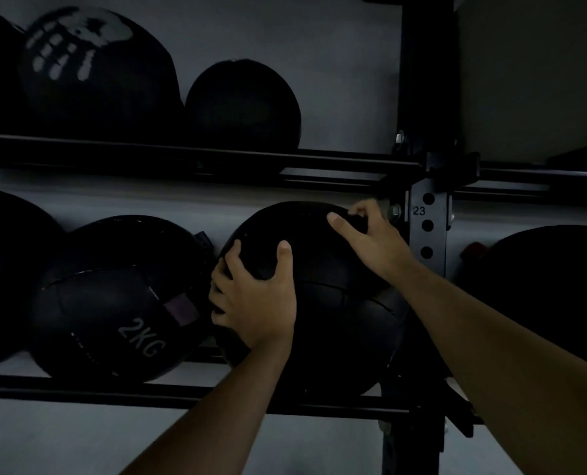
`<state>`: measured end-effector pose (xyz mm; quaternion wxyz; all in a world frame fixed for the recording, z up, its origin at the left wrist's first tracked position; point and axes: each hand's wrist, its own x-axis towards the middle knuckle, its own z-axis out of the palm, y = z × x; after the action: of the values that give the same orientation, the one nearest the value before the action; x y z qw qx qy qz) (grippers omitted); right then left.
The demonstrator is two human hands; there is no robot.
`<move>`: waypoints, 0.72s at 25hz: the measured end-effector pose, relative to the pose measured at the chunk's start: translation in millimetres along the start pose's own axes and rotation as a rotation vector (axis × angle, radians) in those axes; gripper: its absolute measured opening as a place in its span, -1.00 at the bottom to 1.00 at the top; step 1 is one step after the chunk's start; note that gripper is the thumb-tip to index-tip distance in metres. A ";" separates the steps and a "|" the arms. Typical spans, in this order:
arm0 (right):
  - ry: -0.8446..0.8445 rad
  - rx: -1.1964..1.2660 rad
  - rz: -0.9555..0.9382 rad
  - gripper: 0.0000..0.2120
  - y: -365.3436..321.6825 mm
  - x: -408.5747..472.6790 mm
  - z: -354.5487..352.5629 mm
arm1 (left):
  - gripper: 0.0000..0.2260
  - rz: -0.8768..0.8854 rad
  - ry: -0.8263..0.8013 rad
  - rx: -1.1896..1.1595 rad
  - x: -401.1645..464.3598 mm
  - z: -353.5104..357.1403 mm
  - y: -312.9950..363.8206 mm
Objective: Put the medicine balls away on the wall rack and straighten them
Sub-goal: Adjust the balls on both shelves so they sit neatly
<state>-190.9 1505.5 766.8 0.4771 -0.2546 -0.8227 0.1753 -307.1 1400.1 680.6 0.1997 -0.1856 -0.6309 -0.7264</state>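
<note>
A black medicine ball (322, 303) rests on the lower rail of the wall rack (182, 395), just left of the rack's upright post. My left hand (254, 296) grips its left side, fingers wrapped behind it and thumb on the front. My right hand (370, 238) holds its upper right, thumb across the top. Touching it on the left sits a black ball marked 2KG (114, 296).
The black upright post (429, 228), numbered 23, stands right of the held ball. Another ball (552, 289) lies beyond it. The upper rail (182, 156) carries a small plain ball (244, 104) and a larger ball with a white print (93, 70). A dark ball (7, 269) sits at far left.
</note>
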 end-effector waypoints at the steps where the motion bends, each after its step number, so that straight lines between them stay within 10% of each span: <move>1: -0.011 -0.016 -0.001 -0.30 2.0 -1.0 1.8 | -0.20 0.006 0.002 -0.001 3.1 1.6 -1.4; 18: 0.243 -0.331 -0.211 -0.25 -2.0 -58.2 36.1 | -0.43 0.043 -0.240 -0.386 51.5 -21.0 -44.2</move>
<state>-198.8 1468.1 709.9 0.5402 -0.2614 -0.7987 -0.0448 -374.4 1382.0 667.3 0.0994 -0.3187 -0.4955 -0.8019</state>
